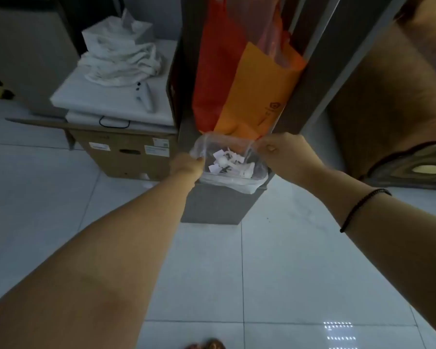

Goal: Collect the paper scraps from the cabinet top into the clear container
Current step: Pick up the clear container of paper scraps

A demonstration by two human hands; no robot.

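A clear plastic container (207,143) sits at the front end of the narrow grey cabinet top (186,133), holding several white paper scraps (228,161). My left hand (186,166) grips the container's left rim. My right hand (280,151) pinches its right rim with thumb and fingers. Under the container a white sheet (239,186) sticks out past the cabinet's front edge. No loose scraps show on the cabinet top around the container.
Red (217,71) and orange (259,96) bags lie on the cabinet behind the container. To the left stands a cardboard box (126,157) stacked with white boards and crumpled cloth (121,61). A patterned mat (413,167) lies on the tiled floor at right.
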